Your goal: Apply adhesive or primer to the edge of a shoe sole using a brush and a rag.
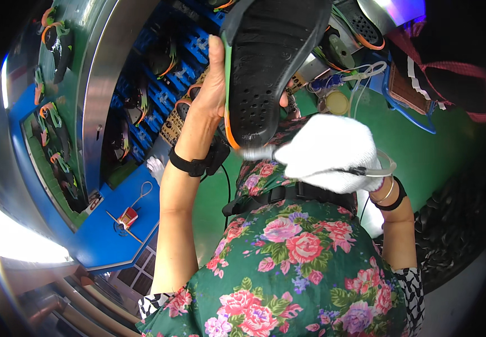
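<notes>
My left hand (213, 84) holds up a black shoe sole (262, 67) with an orange and green edge, the thumb along its left side and fingertips showing at its right. Small holes dot the sole's lower end. My right hand (330, 154), in a white knitted glove, is closed around a brush whose pale bristles (257, 153) are at the lower end of the sole. A clear thin tube (386, 168) with a dark fitting runs by the glove. The gloved fingers hide most of the brush handle.
Ahead and left, shoe parts stand on a blue slatted conveyor (189, 45) beside a curved metal housing (97, 73). More orange-edged soles (57, 123) lie at far left. A blue table (102, 224) carries a small red box (126, 217). A yellowish can (336, 103) stands right of the sole; dark pieces (450, 224) are heaped at lower right.
</notes>
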The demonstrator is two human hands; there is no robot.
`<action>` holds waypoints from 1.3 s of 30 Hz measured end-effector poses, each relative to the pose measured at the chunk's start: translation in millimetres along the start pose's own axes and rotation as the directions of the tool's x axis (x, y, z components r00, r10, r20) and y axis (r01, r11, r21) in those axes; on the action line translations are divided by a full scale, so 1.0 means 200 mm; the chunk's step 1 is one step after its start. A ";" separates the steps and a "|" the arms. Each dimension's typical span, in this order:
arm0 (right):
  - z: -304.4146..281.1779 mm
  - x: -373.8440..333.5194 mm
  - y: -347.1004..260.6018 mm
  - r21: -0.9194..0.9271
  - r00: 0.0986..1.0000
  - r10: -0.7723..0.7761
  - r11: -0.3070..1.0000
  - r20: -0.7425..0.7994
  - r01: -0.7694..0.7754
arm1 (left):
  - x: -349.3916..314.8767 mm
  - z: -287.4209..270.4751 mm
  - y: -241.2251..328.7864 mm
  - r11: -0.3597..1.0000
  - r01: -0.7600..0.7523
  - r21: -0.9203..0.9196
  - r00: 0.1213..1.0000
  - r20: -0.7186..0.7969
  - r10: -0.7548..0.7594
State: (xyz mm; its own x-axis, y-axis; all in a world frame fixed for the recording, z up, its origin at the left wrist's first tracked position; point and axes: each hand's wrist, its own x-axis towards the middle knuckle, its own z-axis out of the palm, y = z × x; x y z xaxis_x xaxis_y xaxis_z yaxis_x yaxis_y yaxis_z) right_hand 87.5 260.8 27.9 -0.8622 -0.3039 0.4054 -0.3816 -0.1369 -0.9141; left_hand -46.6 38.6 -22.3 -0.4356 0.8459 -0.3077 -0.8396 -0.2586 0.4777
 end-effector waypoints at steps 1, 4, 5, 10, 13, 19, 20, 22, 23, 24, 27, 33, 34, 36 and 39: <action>0.01 -0.01 0.03 -0.112 0.999 -0.044 0.993 -0.022 0.041 | 0.01 0.01 -0.01 1.000 -0.002 -0.004 1.000 0.001 0.002; 0.06 -0.02 0.06 -0.347 0.991 -0.118 0.928 0.066 0.133 | 0.01 0.02 0.00 0.996 0.084 0.030 0.996 -0.014 -0.083; 0.08 -0.03 0.06 -0.320 0.990 -0.097 0.939 0.106 0.126 | 0.00 0.03 0.00 0.996 0.078 0.030 0.997 -0.018 -0.078; 0.02 -0.02 0.05 0.102 0.997 0.013 0.995 0.072 -0.020 | 0.00 0.04 -0.02 0.984 0.178 0.029 0.983 -0.062 -0.176; 0.02 -0.01 0.13 -0.225 0.971 -0.164 0.953 0.175 0.201 | 0.01 0.02 -0.01 0.978 0.191 0.090 0.978 -0.106 -0.181; -0.04 0.03 0.07 -0.043 0.990 -0.059 0.997 0.126 0.065 | 0.04 0.01 0.00 0.915 0.309 0.261 0.922 -0.319 -0.221; -0.04 0.03 0.06 -0.123 0.994 -0.010 0.992 0.106 0.023 | 0.02 0.01 0.01 0.931 0.350 0.107 0.917 -0.241 -0.317; -0.04 0.04 0.08 0.036 0.989 0.044 0.998 0.142 -0.049 | 0.00 -0.02 -0.01 0.940 0.339 -0.040 0.928 -0.152 -0.341; -0.04 0.04 0.08 0.133 0.989 0.080 0.986 0.127 -0.097 | -0.01 -0.05 -0.02 0.938 0.324 -0.125 0.939 -0.081 -0.335; 0.00 0.06 0.15 0.294 0.987 0.139 0.943 0.082 -0.157 | -0.12 -0.10 -0.02 0.955 0.248 -0.160 0.950 -0.153 -0.272; -0.10 0.07 0.01 0.269 0.861 0.392 0.911 -0.324 -0.314 | -0.02 0.08 -0.05 0.952 0.039 -0.305 0.876 -0.448 -0.179; -0.13 0.16 0.04 -0.225 0.919 0.058 0.962 -0.390 -0.156 | -0.07 0.04 -0.24 0.959 -0.121 -0.256 0.965 -0.259 0.052; -0.16 0.18 0.03 -0.298 0.952 -0.004 0.950 -0.306 -0.092 | -0.08 0.01 -0.26 0.963 -0.160 -0.216 0.935 -0.345 0.078; -0.19 0.20 0.02 -0.341 0.978 -0.069 0.940 -0.195 -0.002 | -0.10 -0.02 -0.27 0.976 -0.182 -0.118 0.879 -0.464 0.108; -0.13 0.20 0.00 -0.436 0.977 -0.114 0.899 -0.180 0.025 | -0.15 -0.03 -0.25 0.998 -0.045 0.048 0.864 -0.500 0.063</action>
State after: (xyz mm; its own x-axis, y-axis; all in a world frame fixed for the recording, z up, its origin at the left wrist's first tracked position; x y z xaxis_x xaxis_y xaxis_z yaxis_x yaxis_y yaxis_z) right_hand 43.4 273.6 44.3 -0.8587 -0.1113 0.5002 -0.5100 0.2807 -0.8131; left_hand 6.9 22.8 -40.9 -0.5912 0.4815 -0.6470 -0.8027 -0.2732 0.5301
